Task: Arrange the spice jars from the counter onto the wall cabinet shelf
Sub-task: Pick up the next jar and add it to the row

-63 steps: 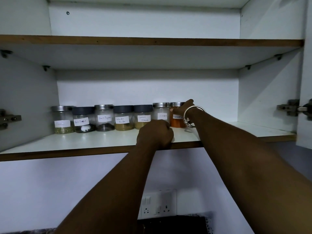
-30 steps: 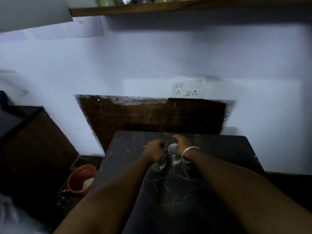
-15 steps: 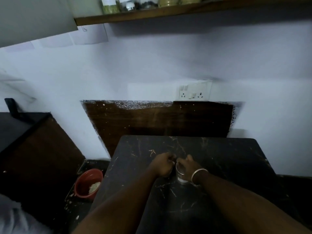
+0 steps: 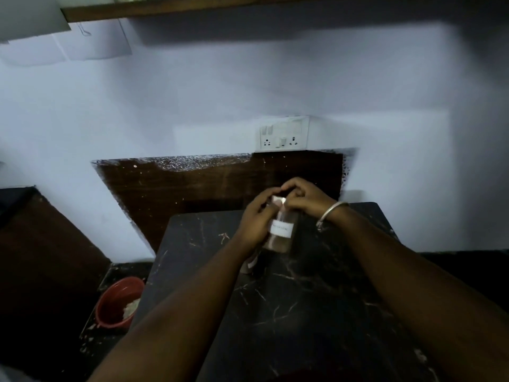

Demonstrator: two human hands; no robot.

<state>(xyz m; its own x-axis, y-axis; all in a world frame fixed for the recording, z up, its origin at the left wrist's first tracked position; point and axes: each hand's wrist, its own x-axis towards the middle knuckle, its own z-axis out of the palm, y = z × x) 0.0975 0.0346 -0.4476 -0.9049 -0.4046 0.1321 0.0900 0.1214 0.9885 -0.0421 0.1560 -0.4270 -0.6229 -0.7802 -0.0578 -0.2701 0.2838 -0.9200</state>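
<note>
A glass spice jar (image 4: 280,235) with brown powder and a white label is lifted a little above the dark marble counter (image 4: 303,312). My left hand (image 4: 254,220) grips its left side. My right hand (image 4: 307,199), with a metal bangle on the wrist, is closed over its silver lid. Part of a second jar (image 4: 250,267) shows under my left wrist; whether it stands on the counter is unclear. The brown front edge of the wall cabinet shelf (image 4: 179,8) runs along the top, with only the bottoms of the jars on it showing.
A red bowl (image 4: 118,306) with something white in it sits low at the left of the counter. A wall socket plate (image 4: 283,133) is above a dark brown backsplash (image 4: 192,186). A pale cabinet door (image 4: 30,15) hangs at upper left.
My hands came down from the shelf to two jars on the counter. Since half a second ago, both hands have raised the brown-powder jar off the counter.
</note>
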